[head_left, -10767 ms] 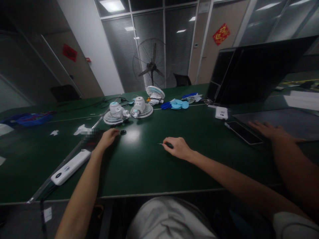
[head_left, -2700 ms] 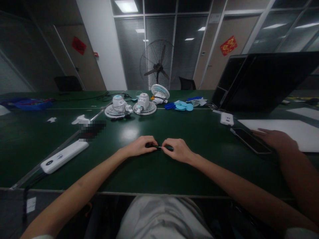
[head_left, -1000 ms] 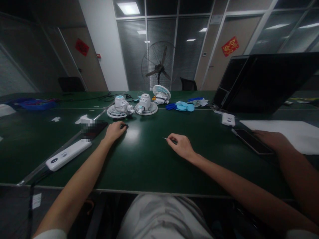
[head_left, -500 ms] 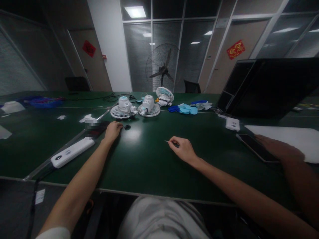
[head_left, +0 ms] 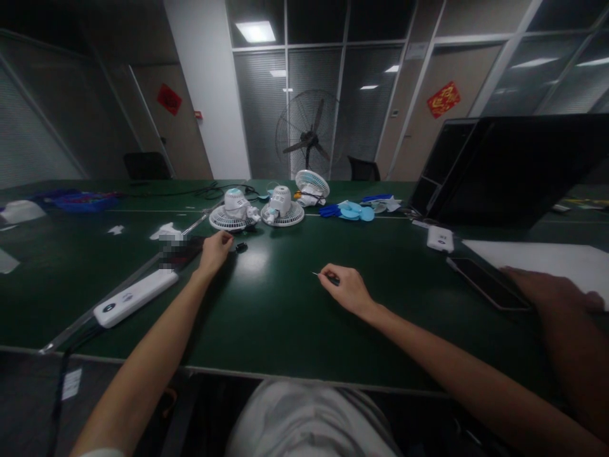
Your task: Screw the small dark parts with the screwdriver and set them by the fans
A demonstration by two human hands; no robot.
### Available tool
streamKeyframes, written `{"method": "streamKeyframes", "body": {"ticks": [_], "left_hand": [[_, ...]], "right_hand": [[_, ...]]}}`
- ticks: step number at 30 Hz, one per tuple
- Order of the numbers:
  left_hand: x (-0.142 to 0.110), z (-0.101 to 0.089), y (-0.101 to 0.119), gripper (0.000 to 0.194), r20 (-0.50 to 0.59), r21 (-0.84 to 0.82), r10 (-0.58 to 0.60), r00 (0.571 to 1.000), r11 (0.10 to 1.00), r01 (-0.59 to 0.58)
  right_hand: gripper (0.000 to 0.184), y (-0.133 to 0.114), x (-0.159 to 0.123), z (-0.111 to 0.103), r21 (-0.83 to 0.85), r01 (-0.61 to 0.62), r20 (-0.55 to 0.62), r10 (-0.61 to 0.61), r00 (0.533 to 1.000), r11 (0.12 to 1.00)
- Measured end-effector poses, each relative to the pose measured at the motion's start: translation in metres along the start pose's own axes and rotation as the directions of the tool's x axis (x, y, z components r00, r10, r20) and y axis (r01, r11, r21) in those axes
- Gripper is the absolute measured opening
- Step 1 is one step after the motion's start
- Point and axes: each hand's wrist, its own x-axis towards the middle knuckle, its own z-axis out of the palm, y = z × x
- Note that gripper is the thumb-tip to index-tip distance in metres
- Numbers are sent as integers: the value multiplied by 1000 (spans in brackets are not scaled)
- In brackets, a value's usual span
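Resting low over the green table (head_left: 276, 317), my right hand (head_left: 346, 287) is closed in a pinch. A thin, pale pin-like piece (head_left: 314, 273) sticks out from its thumb and forefinger, pointing left. Farther off on the left, my left hand (head_left: 216, 251) is closed too, fingertips together at the tabletop. What it pinches, if anything, is too small to make out. Just right of those fingertips lies a small black piece (head_left: 242, 247). Behind that hand stand two white fan heads, one on the left (head_left: 234, 209) and one on the right (head_left: 281, 206), face down.
A third fan head (head_left: 313, 185) leans behind, beside blue fan blades (head_left: 356, 211). On the left lies a white power bank-like device (head_left: 136, 297) with a cable. At right are a phone (head_left: 488, 282), a white box (head_left: 440, 239), a dark monitor (head_left: 514, 171) and another person's hand (head_left: 547, 289).
My view has tilted up slightly, so the scene sits a little lower. Both my hands keep almost the same places and grips. The other person's hand has shifted slightly right, away from the phone.
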Motion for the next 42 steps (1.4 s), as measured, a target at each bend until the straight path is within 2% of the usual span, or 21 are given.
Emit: {"method": "streamKeyframes", "body": {"ticks": [7, 13, 23, 32, 42], "left_hand": [[0, 0, 6, 21, 22, -111, 65, 998, 992, -62], [-6, -1, 12, 21, 30, -128, 109, 994, 986, -104], [-7, 8, 6, 18, 9, -58, 61, 998, 996, -60], [-5, 14, 3, 20, -14, -62, 76, 997, 995, -77], [-2, 19, -2, 20, 26, -95, 80, 996, 993, -77]], "right_hand": [[23, 1, 1, 0, 3, 1, 1, -1, 1000, 1000], [22, -1, 1, -1, -4, 3, -7, -3, 1000, 1000], [22, 0, 1, 1, -8, 8, -16, -9, 1000, 1000], [20, -1, 0, 1, -9, 11, -19, -11, 1000, 1000], [19, 0, 1, 1, -2, 26, -19, -26, 999, 1000]]}}
